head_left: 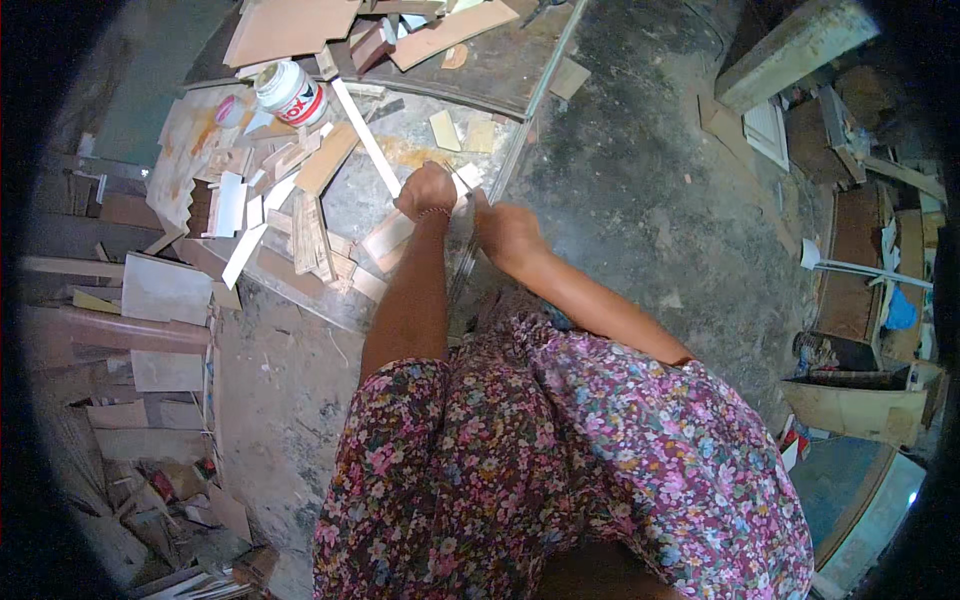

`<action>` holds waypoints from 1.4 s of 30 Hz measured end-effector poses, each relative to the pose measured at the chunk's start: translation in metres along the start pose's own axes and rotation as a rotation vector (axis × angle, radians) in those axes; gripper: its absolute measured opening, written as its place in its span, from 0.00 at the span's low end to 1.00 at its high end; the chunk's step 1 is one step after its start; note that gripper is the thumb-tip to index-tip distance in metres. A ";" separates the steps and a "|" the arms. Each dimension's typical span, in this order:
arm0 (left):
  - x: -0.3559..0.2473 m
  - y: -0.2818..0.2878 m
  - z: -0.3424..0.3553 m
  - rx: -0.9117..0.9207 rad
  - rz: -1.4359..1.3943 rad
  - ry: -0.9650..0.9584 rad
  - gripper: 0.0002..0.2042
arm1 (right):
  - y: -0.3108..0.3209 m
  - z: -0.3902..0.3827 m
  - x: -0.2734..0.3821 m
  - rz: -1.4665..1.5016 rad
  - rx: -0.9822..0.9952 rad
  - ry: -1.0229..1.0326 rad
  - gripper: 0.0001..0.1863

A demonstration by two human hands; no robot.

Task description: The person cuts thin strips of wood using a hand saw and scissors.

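My left hand (428,192) is closed in a fist over the low work surface (400,120), a bracelet at its wrist. A long narrow white strip (364,130) runs from the far scraps to this fist; whether the fingers grip it is hidden. Close by on the right, my right hand (508,235) is closed too, near the surface's right edge. A thin dark piece (458,176) shows between both hands, its kind and hold unclear. Beside it lies a small pale piece (468,177). Below the left hand is a light wood offcut (388,238).
A white jar (288,92) with a red band leans among wood offcuts (328,160), a pink round lid (230,110) to its left. Larger boards (290,30) lie at the far side. Stacked panels (165,290) line the left; a wooden post (795,60) and boxes (850,410) stand right.
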State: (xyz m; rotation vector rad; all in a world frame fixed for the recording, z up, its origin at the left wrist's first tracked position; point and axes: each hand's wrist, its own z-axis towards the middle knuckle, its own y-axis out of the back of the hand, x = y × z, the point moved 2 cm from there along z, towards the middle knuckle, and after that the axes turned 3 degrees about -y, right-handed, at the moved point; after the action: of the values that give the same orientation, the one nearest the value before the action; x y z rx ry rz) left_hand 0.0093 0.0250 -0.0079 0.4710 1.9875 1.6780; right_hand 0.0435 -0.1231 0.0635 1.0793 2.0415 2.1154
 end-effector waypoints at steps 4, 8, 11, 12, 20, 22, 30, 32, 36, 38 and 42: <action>-0.012 0.012 -0.005 0.042 -0.069 0.032 0.18 | 0.030 -0.023 0.005 -0.034 0.197 -0.144 0.21; -0.003 0.000 0.003 0.039 -0.216 0.268 0.21 | 0.030 -0.004 0.016 0.150 0.138 -0.285 0.23; -0.007 -0.001 0.003 0.035 -0.175 0.219 0.22 | 0.017 -0.009 0.003 0.190 0.088 -0.241 0.27; -0.009 -0.001 0.004 0.063 -0.197 0.243 0.22 | 0.012 -0.014 -0.002 0.191 0.053 -0.155 0.30; -0.012 0.002 0.003 0.009 -0.159 0.149 0.22 | -0.001 0.004 -0.002 0.108 -0.082 -0.089 0.20; 0.009 -0.008 0.007 0.033 -0.151 0.171 0.21 | 0.000 -0.002 0.008 0.080 -0.058 -0.099 0.19; -0.014 -0.003 0.004 -0.006 -0.055 0.015 0.20 | 0.006 0.004 0.003 0.099 -0.028 -0.190 0.25; 0.001 -0.014 0.007 -0.005 -0.125 0.131 0.20 | 0.004 0.001 0.007 0.069 -0.016 -0.155 0.17; 0.001 -0.016 0.009 -0.024 -0.135 0.123 0.21 | 0.017 -0.023 0.006 0.069 0.121 -0.234 0.14; -0.008 -0.001 0.002 0.014 -0.184 0.206 0.22 | 0.017 -0.021 0.005 0.092 0.069 -0.191 0.17; -0.021 0.009 -0.003 0.014 -0.211 0.156 0.22 | 0.011 0.001 0.002 -0.009 0.076 -0.143 0.18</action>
State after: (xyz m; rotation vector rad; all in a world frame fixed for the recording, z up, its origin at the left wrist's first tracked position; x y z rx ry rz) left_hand 0.0249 0.0126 0.0042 0.1315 2.0784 1.6119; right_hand 0.0476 -0.1232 0.0736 1.1910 2.0710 1.9106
